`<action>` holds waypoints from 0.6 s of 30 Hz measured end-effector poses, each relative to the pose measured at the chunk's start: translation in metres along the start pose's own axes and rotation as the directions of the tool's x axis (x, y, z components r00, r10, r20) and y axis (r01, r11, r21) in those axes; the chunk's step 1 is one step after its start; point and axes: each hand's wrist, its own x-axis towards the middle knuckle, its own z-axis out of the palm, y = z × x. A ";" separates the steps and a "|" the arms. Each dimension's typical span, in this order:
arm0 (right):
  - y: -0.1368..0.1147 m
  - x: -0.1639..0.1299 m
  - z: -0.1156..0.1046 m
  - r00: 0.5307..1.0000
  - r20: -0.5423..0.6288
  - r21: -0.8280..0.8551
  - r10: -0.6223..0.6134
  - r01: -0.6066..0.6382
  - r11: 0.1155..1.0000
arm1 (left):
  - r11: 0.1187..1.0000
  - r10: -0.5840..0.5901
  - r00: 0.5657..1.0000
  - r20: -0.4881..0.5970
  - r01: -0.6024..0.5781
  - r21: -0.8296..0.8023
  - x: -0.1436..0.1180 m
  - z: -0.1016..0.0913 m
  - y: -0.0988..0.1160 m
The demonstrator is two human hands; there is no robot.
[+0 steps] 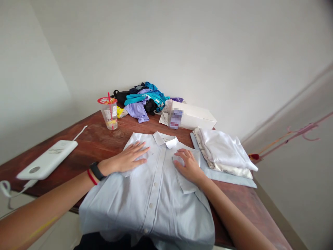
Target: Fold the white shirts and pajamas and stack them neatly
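Observation:
A light blue button-up shirt (135, 198) lies front side up on the table, its collar at the far end and its lower part hanging over the near edge. My left hand (131, 158) rests flat on the shirt's left shoulder area, fingers spread. On the other side of the button strip, my right hand (188, 165) lies on the short sleeve, which sits over the shirt's front. Its fingers are slightly bent and apart. Neither hand has cloth gripped in it as far as I can see.
On the dark wooden table (85, 146) stand a plastic cup with a red straw (110, 113) and a white power bank (49, 159) with a cable. Farther back are a heap of clothes (145, 99) and a white box (196, 114). Folded clothes (223, 149) lie at the right.

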 end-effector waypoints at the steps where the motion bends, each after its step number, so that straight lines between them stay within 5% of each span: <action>1: -0.002 -0.002 0.005 0.998 0.051 -0.090 0.022 -0.017 0.996 | 0.998 -0.017 1.000 -0.001 0.017 0.052 -0.005 0.003 0.002; 6: -0.011 -0.010 0.023 0.968 0.242 -0.191 0.061 -0.014 0.981 | 0.984 -0.075 0.994 0.073 0.062 0.168 -0.012 0.001 0.010; 18: -0.015 -0.007 0.019 0.974 0.224 -0.179 0.020 0.021 0.984 | 0.981 -0.058 0.979 0.194 0.020 0.193 -0.004 -0.006 0.008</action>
